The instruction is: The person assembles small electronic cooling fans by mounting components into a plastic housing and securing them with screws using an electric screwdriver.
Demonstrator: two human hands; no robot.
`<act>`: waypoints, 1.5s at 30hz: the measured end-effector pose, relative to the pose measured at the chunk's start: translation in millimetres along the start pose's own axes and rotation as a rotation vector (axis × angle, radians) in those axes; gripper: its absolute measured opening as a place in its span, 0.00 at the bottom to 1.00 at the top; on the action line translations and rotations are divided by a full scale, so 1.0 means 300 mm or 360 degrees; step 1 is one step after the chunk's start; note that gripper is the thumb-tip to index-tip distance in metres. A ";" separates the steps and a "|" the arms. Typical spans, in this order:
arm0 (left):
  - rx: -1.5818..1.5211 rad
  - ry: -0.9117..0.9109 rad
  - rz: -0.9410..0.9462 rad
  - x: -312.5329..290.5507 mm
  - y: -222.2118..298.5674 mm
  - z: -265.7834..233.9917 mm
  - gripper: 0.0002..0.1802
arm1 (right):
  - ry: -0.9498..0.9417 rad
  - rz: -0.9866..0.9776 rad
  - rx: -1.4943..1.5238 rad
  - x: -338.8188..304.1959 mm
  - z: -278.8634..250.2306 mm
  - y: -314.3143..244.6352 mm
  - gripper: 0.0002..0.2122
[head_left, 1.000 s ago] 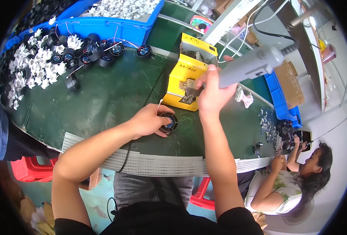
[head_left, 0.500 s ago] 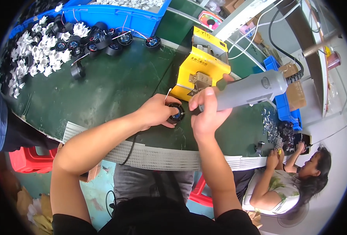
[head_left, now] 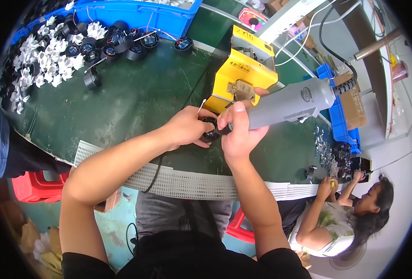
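My left hand [head_left: 186,128] holds a small round black motor part [head_left: 209,135] against the green table, its fingers wrapped about the rim. A white-tipped wire stands up beside those fingers. In my right hand [head_left: 241,137] is a grey electric screwdriver [head_left: 289,104], tilted, its black cord running off to the upper right. Its tip end meets the motor part, but my fingers hide the exact contact. Just beyond both hands stands a yellow screw feeder [head_left: 243,69] with a metal block on its front.
White plastic pieces [head_left: 48,63] and several black motor parts [head_left: 136,52] are heaped at the far left by a blue bin [head_left: 169,21]. A perforated strip [head_left: 192,186] lines the near edge. To the right, a co-worker [head_left: 317,228] handles small parts near blue trays [head_left: 338,121].
My right hand has brought the electric screwdriver left and down, so its tip end now reaches the motor part. My left hand stays almost in place, holding it.
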State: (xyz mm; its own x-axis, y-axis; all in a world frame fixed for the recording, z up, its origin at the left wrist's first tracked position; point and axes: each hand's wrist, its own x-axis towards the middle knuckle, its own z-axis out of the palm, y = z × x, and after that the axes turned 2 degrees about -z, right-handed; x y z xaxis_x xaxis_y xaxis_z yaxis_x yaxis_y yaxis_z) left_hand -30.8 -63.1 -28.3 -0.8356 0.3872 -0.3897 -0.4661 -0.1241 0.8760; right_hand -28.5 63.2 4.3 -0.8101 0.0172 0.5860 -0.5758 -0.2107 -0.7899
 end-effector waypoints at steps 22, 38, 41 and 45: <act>0.1712 0.1361 0.0958 -0.105 0.164 -0.214 0.29 | 0.0727 -0.0232 -0.2452 -0.110 -0.831 -0.261 0.21; 0.1501 -0.0316 0.1579 -0.136 0.075 0.077 0.30 | -0.0142 0.0322 -0.0872 -0.204 -0.352 -0.172 0.13; 0.1443 -0.0144 0.1855 -0.140 0.055 0.108 0.36 | -0.0103 0.0118 -0.0634 -0.188 -0.182 -0.154 0.18; 0.1297 0.0168 0.1909 -0.132 0.079 0.055 0.30 | -0.0275 0.0256 -0.0245 -0.083 -0.142 -0.151 0.17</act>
State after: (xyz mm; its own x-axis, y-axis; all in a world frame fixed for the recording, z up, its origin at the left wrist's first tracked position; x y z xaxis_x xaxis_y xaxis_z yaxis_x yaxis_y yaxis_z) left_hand -4.0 -66.2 12.5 -0.6300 0.3538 0.6914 0.7755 0.2381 0.5848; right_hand 12.9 113.8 17.8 -0.8693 -0.1744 0.4625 -0.4619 -0.0461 -0.8857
